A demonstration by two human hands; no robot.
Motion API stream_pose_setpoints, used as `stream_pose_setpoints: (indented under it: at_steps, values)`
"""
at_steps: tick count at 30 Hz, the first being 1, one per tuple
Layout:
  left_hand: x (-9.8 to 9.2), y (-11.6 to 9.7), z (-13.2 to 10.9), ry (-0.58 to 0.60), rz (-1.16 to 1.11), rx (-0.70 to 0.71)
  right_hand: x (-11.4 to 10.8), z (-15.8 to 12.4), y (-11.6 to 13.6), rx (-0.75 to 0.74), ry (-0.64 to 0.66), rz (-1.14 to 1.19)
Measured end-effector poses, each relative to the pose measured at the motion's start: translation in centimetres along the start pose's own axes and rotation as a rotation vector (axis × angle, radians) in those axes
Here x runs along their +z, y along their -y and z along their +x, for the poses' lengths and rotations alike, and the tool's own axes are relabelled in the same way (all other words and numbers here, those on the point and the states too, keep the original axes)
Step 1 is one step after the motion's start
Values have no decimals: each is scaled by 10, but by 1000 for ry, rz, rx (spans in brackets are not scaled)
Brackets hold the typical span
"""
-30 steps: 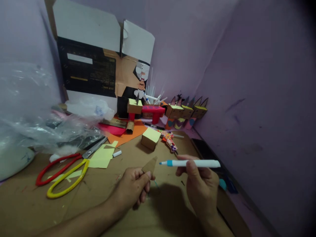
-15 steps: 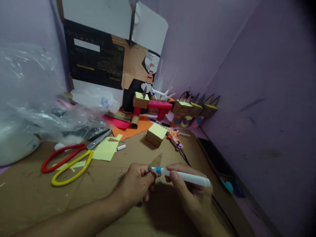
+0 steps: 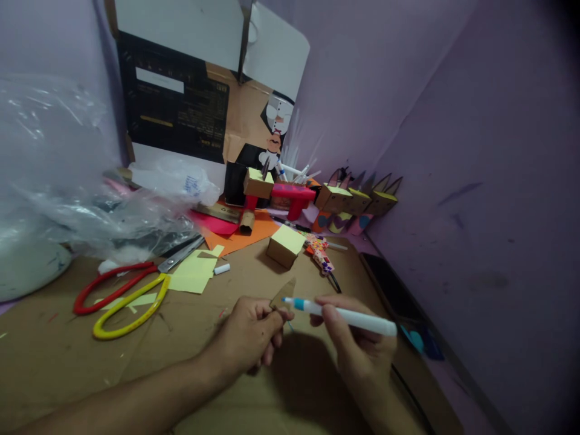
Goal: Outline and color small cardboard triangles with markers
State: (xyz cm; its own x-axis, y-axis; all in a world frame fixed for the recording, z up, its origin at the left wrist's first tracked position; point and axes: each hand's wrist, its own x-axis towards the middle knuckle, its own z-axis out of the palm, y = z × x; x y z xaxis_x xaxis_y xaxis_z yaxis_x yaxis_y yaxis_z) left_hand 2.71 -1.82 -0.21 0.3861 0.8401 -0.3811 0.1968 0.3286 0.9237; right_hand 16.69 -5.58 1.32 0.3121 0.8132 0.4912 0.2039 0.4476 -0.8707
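Observation:
Pinched in my left hand [image 3: 258,332] is a small pointed cardboard piece [image 3: 284,292], its lower end hidden by the fingers. My right hand [image 3: 357,338] grips a white marker pen [image 3: 357,318] with a blue band, uncapped. The pen's blue tip is over or close beside the cardboard piece; whether they touch I cannot tell. Its white cap [image 3: 222,269] lies on the cardboard sheet [image 3: 190,374] beside the yellow paper [image 3: 193,277]. Beyond my hands sits a small cardboard box with a yellow top [image 3: 286,244].
Scissors [image 3: 131,296] with red and yellow handles lie at left, near a clear plastic bag [image 3: 54,157]. A flower-patterned glue gun [image 3: 321,257] with a black cord lies right of the small box. Several eared box figures [image 3: 357,202] stand at the back. A dark phone-like slab [image 3: 389,287] rests at right.
My right hand has shifted slightly right and up with the marker pen, drawing its tip back from near my left fingertips. My left hand has barely moved, still holding the cardboard piece.

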Motion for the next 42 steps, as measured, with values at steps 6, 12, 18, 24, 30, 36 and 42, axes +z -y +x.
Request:
stream_pose_setpoints:
  at_steps: [6,12,18,24,30,36,42]
  values:
    - [-16,-12,-1,-251,-228,161,-12,16,-5,45,-315,168]
    - [-26,-11,5,-288,-239,184,-12,17,-3,40,-276,184]
    - [-12,-2,1,-118,-38,17,-8,9,-3,18,-123,167]
    - [-7,-4,-1,-59,40,-13,-2,-6,3,-63,212,2]
    - [-6,-3,-1,-48,5,11,0,-7,-1,-79,221,-59]
    - [-6,-3,-1,-26,2,16,1,-9,-7,-66,213,-59]
    - [-7,1,1,-15,2,30,4,-9,-4,-89,220,-63]
